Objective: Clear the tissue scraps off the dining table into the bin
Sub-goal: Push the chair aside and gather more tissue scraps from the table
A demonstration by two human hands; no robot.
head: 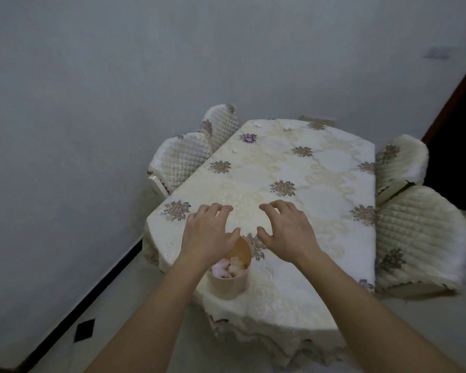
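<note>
Tissue scraps: three small white ones (259, 123) (288, 127) (235, 151) and a purple one (249, 138) lie at the table's far end, upper centre of the frame. More scraps (228, 266) sit inside the beige bin (228, 285) at lower centre on the tablecloth (307, 170). Your left hand (209, 234) hovers over the bin, your right hand (287, 228) beside it, both spread and holding nothing
</note>
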